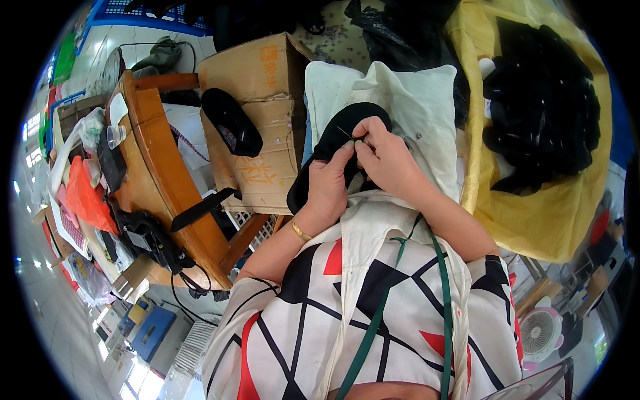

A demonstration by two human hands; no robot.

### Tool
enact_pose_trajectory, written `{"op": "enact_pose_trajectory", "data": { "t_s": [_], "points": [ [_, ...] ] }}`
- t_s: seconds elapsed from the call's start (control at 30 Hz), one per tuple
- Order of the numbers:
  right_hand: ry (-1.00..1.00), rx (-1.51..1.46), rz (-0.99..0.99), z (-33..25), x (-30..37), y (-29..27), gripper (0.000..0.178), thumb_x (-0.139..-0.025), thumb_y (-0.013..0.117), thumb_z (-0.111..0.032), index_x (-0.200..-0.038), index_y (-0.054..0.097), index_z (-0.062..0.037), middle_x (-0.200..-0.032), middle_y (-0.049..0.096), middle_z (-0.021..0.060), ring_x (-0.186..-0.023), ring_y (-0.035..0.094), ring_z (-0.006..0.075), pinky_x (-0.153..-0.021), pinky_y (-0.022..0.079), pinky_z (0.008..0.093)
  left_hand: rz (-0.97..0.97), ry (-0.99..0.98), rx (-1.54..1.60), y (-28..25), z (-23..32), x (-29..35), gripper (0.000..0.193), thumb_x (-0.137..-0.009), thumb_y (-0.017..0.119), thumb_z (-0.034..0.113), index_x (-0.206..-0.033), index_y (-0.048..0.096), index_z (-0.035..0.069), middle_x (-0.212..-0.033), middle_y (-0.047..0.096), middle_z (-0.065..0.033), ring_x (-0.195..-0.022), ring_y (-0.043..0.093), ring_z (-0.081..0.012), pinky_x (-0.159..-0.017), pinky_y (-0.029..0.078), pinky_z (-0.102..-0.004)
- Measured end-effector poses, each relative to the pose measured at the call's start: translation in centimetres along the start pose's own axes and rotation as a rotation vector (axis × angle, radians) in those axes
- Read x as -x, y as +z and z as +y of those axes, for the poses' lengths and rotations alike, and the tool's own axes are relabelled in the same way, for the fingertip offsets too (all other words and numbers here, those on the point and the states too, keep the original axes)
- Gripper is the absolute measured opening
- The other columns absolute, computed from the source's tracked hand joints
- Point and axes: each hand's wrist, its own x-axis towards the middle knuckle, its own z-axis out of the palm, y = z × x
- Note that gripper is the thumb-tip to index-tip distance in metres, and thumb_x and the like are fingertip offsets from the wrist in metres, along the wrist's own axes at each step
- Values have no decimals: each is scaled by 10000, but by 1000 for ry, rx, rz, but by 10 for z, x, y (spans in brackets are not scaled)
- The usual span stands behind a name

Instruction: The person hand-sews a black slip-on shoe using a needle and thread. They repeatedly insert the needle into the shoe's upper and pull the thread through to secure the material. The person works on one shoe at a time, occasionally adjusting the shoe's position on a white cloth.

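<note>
**Stitching a black sole on the lap, both hands engaged**

Left hand (328,183): clenched on the black sole (333,143), thumb on top, fingers wrapped under its lower edge. Gold bangle (300,232) at the wrist.

Right hand (381,150): fingertips pinched shut just right of the left thumb, at the sole's right edge. A thin needle (345,133) pokes out from the pinch, up-left across the sole. Thread not resolvable.

Sole runs diagonally, toe end above the right hand, heel end below-left of the left hand. It lies over a white cloth (413,100) spread under and beyond both hands.

Around the hands:
- Cardboard box (257,80) just left of the left hand, a second black sole (230,121) hanging on its side.
- Wooden table (167,160) further left, black cable and gear on its near end, orange bag (83,197) on the far side.
- Yellow bag (533,200) right of the right hand, stuffed with a heap of black pieces (543,100).
- Small pink fan (537,333) well below-right, past the right elbow.
</note>
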Motion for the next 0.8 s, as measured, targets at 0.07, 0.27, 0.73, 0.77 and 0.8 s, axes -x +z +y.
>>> {"op": "enact_pose_trajectory", "data": {
  "t_s": [0.07, 0.27, 0.73, 0.77, 0.8],
  "points": [
    [3, 80, -73, -1, -1, -10, 129, -916, 600, -84, -1035, 560, -56, -783, 630, 142, -690, 643, 318, -609, 488, 367, -29, 30, -17, 3, -2, 2, 229, -956, 605, 78, -1166, 656, 2, -1103, 682, -40, -955, 624, -102, -832, 487, -256],
    [-192, 277, 87, -5, 6, -28, 106, -878, 667, -158, -953, 637, -89, -889, 621, 87, -754, 632, 316, -634, 492, 408, -97, 117, -438, 10, 4, 9, 143, -940, 638, 71, -1053, 697, 8, -965, 692, 5, -827, 573, -66, -749, 480, -257],
    [181, -1136, 142, 50, 53, -56, 166, -1043, 503, -267, -1006, 495, -106, -944, 694, 98, -543, 599, 96, -439, 448, 187, -919, 523, -1615, 58, 50, -32, 230, -799, 710, 135, -1006, 678, 41, -967, 625, -133, -972, 597, -335, -812, 484, -405],
    [245, -1256, 92, 55, 57, -57, 175, -1043, 501, -280, -1000, 496, -110, -922, 697, 96, -547, 610, 104, -433, 450, 190, -838, 618, -1585, 59, 47, -29, 230, -794, 712, 131, -1002, 673, 42, -960, 619, -131, -972, 592, -332, -816, 482, -406],
    [283, -1289, 87, 60, 60, -58, 176, -1039, 506, -295, -1009, 499, -122, -845, 689, 73, -581, 641, 122, -452, 470, 198, -754, 712, -1552, 60, 44, -25, 230, -790, 715, 127, -999, 668, 42, -952, 612, -129, -973, 587, -329, -819, 480, -407]
  ]
}}
